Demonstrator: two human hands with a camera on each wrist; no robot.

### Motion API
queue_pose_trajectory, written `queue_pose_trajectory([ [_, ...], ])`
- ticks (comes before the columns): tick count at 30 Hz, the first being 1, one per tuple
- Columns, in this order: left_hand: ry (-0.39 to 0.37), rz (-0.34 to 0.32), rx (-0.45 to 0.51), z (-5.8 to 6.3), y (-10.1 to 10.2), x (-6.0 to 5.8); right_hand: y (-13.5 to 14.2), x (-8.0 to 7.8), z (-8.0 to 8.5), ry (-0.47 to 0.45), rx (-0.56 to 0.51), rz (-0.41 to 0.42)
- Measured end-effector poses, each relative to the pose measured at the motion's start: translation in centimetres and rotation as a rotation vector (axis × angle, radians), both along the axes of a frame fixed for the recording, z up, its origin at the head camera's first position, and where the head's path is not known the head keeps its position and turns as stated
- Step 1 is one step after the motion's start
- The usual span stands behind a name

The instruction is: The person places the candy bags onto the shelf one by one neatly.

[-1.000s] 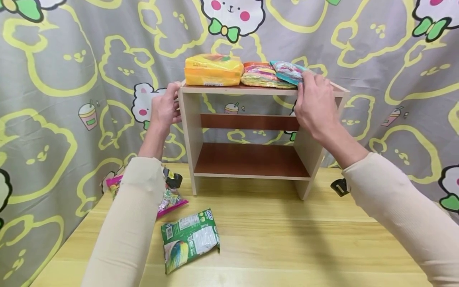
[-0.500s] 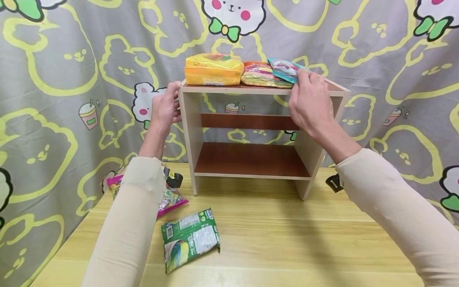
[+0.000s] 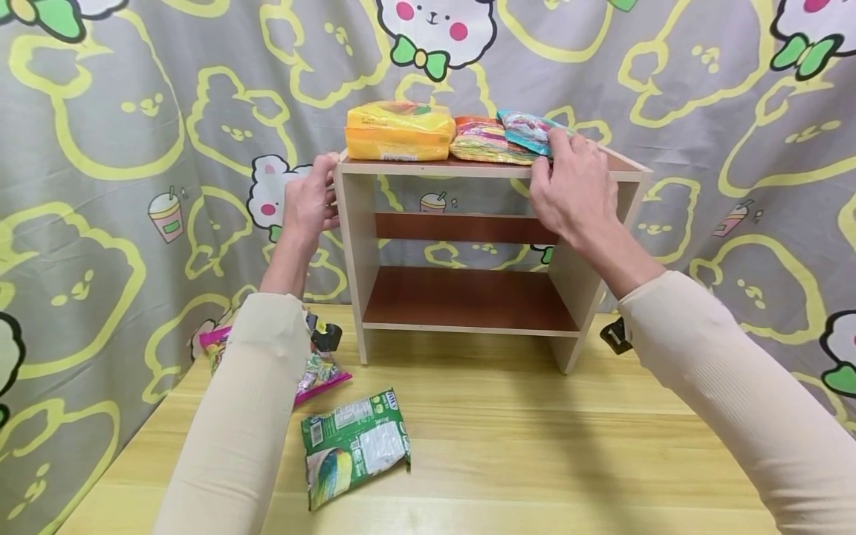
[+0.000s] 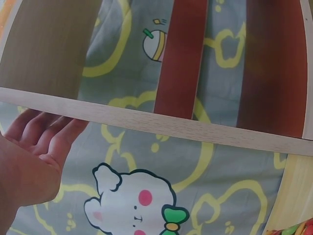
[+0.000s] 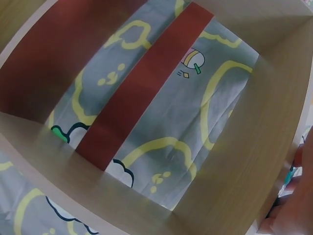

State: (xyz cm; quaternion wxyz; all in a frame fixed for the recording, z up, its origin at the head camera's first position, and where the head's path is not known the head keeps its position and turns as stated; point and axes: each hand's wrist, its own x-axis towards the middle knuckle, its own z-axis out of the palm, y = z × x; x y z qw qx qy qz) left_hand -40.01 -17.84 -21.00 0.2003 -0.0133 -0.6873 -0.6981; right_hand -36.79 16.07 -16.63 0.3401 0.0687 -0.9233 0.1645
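My left hand (image 3: 306, 199) is at the upper left corner of a small two-tier shelf (image 3: 571, 297), fingertips against the outside of its side panel. In the left wrist view these fingers (image 4: 61, 134) reach the panel's pale edge. On the shelf's right side, my right hand (image 3: 578, 182) grips the right end of a teal snack packet (image 3: 528, 130), thumb near the front edge of the top board. The packet overlaps an orange and yellow packet (image 3: 484, 141). A yellow wrapped pack (image 3: 399, 132) sits to the left. The right wrist view catches only part of the right hand (image 5: 296, 200).
A green packet (image 3: 357, 446) lies on the wooden table (image 3: 508, 461) in front of the shelf. A pink-edged bag of wrapped sweets (image 3: 319, 371) is partly hidden behind the left sleeve. A patterned curtain (image 3: 221, 89) hangs close behind.
The right hand has moved left along the top board, and the teal packet has shifted slightly left over the orange and yellow one. The left hand has stayed in place.
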Motion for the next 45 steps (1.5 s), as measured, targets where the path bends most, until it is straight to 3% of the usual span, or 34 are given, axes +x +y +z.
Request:
queue_pose_trajectory([
  [27, 0.012, -0.013, 0.014, 0.0, 0.0, 0.1, 0.8, 0.2, -1.6, 0.085, 0.012, 0.099],
  [45, 0.007, -0.017, 0.018, -0.2, 0.0, -0.1, 1.5, 1.8, -2.1, 0.115, -0.033, 0.135],
])
